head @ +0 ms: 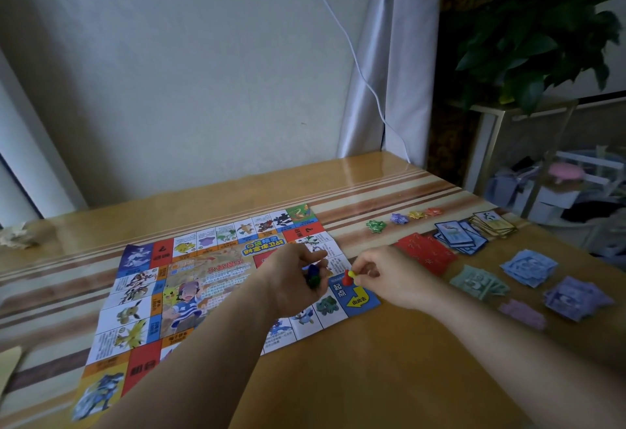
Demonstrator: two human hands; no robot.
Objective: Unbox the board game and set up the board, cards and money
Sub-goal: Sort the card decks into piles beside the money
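The paper game board [142,306] lies unfolded flat on the table. My left hand [294,279] hovers over its right side, fingers curled round a blue pawn [313,271] and a green pawn [314,281]. My right hand [389,276] pinches a yellow pawn [352,273] just above the board's blue start corner [359,298], right beside a red pawn [346,279] standing there. To the right lie red cards [426,252], blue-edged cards [457,235], yellow-edged cards [494,223] and several piles of paper money [528,266].
Small coloured star-shaped tokens [376,226] sit in a row behind the cards. A crumpled paper ball [17,235] lies at the table's far left. A white cable [355,56] hangs down the wall. A potted plant [528,39] and a shelf stand right of the table.
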